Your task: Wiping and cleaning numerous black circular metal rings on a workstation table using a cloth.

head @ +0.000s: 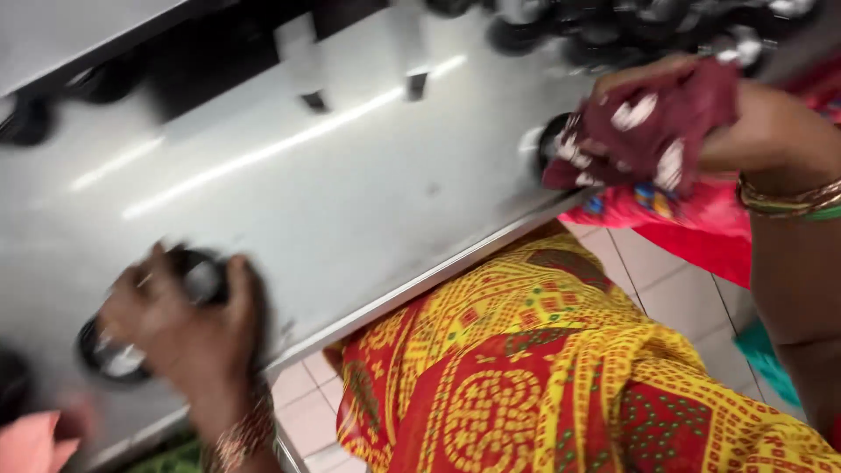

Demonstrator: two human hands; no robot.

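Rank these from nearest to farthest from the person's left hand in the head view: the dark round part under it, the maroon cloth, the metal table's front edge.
1. Dark round part, in the left hand grip.
2. Metal table's front edge, just right of it.
3. Maroon cloth, far upper right, in the right hand.

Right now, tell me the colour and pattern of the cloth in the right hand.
Dark maroon with white patches, seen in the head view: cloth, right hand.

A shiny steel surface (350, 201) carries dark round parts: a blurred cluster (631, 26) along its far edge, one round part (114, 350) near its front edge, another (552, 140) at its right edge.
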